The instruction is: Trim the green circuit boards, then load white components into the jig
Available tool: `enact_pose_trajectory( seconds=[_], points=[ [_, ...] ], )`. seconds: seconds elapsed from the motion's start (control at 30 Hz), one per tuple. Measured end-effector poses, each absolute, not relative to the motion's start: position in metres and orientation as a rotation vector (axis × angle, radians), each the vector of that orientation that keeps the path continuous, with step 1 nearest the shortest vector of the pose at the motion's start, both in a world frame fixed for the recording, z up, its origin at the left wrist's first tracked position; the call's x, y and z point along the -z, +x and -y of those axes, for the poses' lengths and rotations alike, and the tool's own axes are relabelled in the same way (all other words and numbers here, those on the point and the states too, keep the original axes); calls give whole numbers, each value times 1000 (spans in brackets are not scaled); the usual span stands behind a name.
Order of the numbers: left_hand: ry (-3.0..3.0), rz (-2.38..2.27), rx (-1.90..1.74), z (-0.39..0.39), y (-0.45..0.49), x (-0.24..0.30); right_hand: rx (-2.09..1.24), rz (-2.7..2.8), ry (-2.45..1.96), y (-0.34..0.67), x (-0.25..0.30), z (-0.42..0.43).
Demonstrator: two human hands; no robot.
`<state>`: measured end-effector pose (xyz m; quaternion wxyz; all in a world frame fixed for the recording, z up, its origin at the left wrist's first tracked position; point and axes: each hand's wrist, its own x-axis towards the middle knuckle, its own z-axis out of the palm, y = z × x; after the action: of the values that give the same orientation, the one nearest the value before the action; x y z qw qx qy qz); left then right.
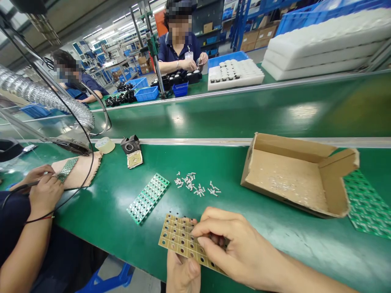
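A tan circuit board panel with rows of dark round holes is tilted up above the green bench. My left hand grips it from below, thumb at the near edge and fingertips behind the far edge. Over the panel's face, my right hand has thumb and forefinger closed in a pinch; anything between the fingertips is too small to make out. Beyond the panel lies a loose scatter of small pale pin-like parts. A green circuit board panel with round holes rests flat to their left.
An open cardboard box with small clear bits stands right, beside more green boards. A small black-and-tan holder and a tape roll sit farther back. At left, a co-worker's hands handle a board. Another person works across the bench.
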<state>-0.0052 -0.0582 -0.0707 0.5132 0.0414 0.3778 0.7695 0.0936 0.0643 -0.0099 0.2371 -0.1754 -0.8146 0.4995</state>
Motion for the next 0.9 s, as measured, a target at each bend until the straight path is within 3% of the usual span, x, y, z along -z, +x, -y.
enact_pose_trajectory(
  seconds=[0.9],
  points=[
    [151,-1073,-1926,52,4,72,-1628,2278,-625,94,12,-78]
  ],
)
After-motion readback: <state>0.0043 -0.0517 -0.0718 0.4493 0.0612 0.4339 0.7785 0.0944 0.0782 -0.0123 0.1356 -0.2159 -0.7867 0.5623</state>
